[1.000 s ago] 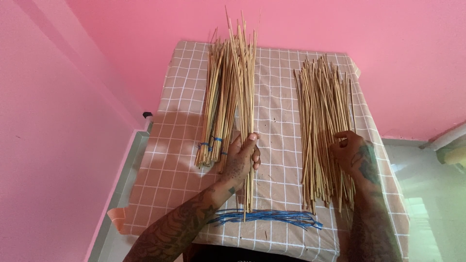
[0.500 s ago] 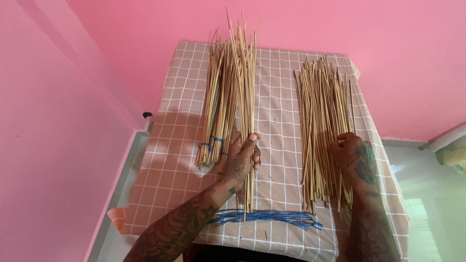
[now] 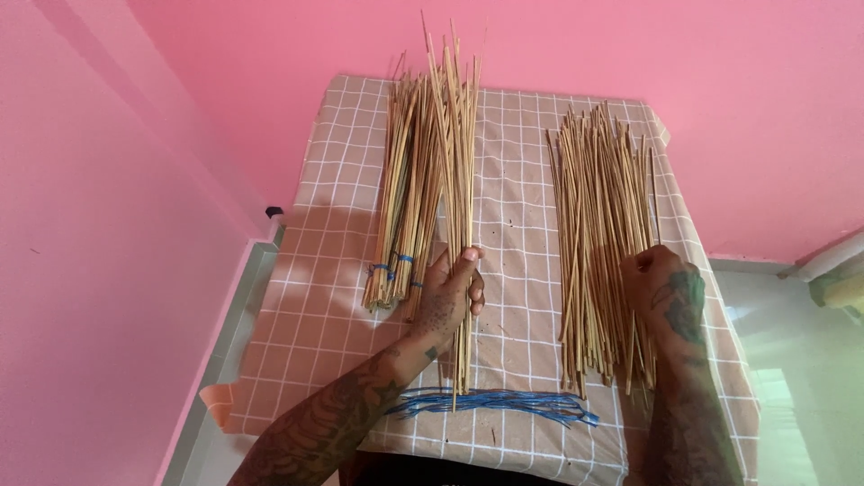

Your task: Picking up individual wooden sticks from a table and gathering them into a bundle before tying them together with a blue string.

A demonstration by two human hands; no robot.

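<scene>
My left hand (image 3: 450,292) grips a thin bunch of long bamboo sticks (image 3: 456,144), held lengthwise over the table with the tips pointing away from me. Just left of it lie tied bundles of sticks (image 3: 405,198) bound with blue bands near their near ends. My right hand (image 3: 661,283) rests with curled fingers on a loose pile of sticks (image 3: 598,216) on the table's right side, pinching a few of them. A bunch of blue ties (image 3: 499,402) lies across the near edge of the checked tablecloth (image 3: 517,234).
The small table stands against a pink wall (image 3: 630,54), with another pink wall close on the left. A pale floor strip (image 3: 211,360) runs along the table's left side and a tiled floor (image 3: 801,378) lies to the right.
My right hand has shifted slightly on the loose pile. My left hand and its bunch stay in the same place.
</scene>
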